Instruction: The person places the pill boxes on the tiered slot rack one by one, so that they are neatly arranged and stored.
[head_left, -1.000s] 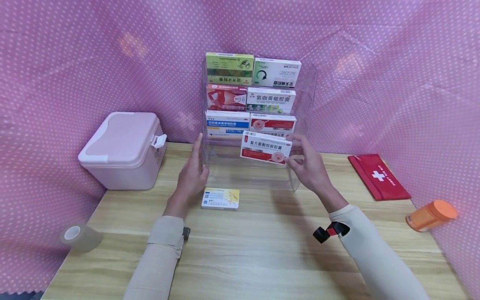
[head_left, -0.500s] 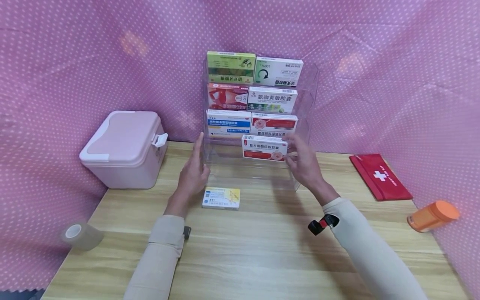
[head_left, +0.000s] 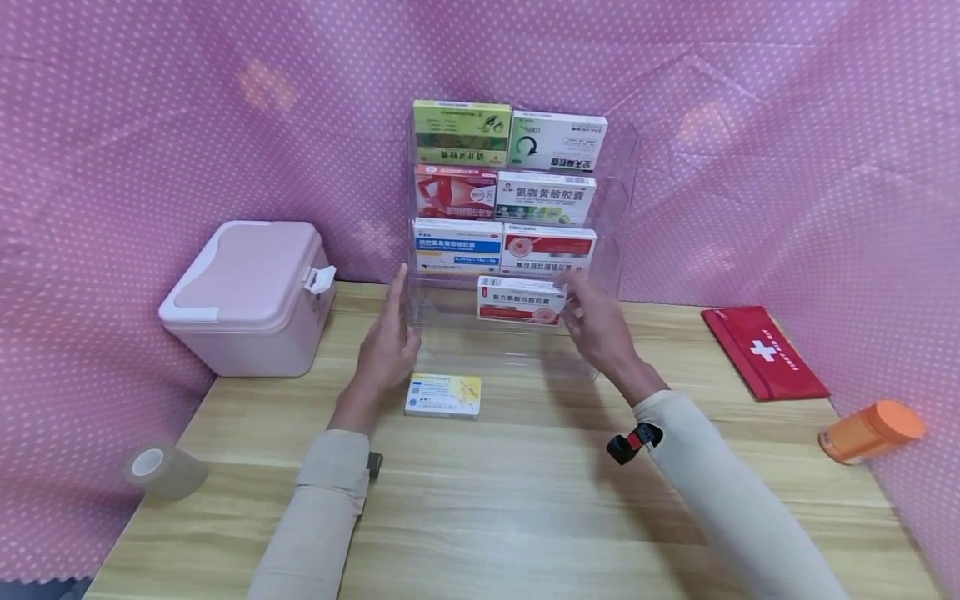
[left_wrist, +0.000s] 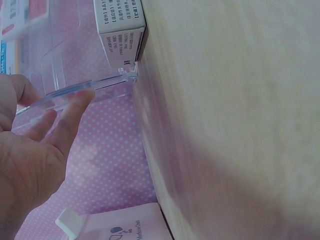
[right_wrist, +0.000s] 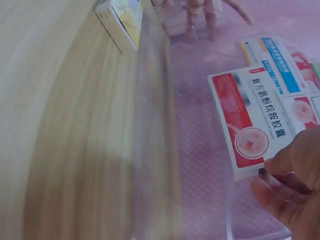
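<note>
My right hand (head_left: 600, 329) pinches the right end of a white-and-red medicine box (head_left: 517, 302), which overlaps the lower tier of a clear tiered display rack (head_left: 442, 302). Seen from the right wrist, thumb and fingers grip the corner of this box (right_wrist: 250, 117), its printed face outward. At the rack's left side, my left hand (head_left: 386, 346) holds the edge. The left wrist view shows its thumb and fingers on opposite sides of the clear side panel (left_wrist: 107, 82). Beside that hand a white-and-yellow medicine box (head_left: 442, 396) lies on the table.
Green (head_left: 461, 133), red (head_left: 455, 192) and blue-and-white boxes (head_left: 457, 247), among others, fill the upper tiers. A pink medicine chest (head_left: 247, 300) stands left, above a tape roll (head_left: 165, 471). Right are a red first aid pouch (head_left: 765, 352) and an orange bottle (head_left: 870, 432).
My right hand has moved left and slightly down, bringing the white-and-red medicine box lower against the rack and more level. My left hand has stayed at the rack's side.
</note>
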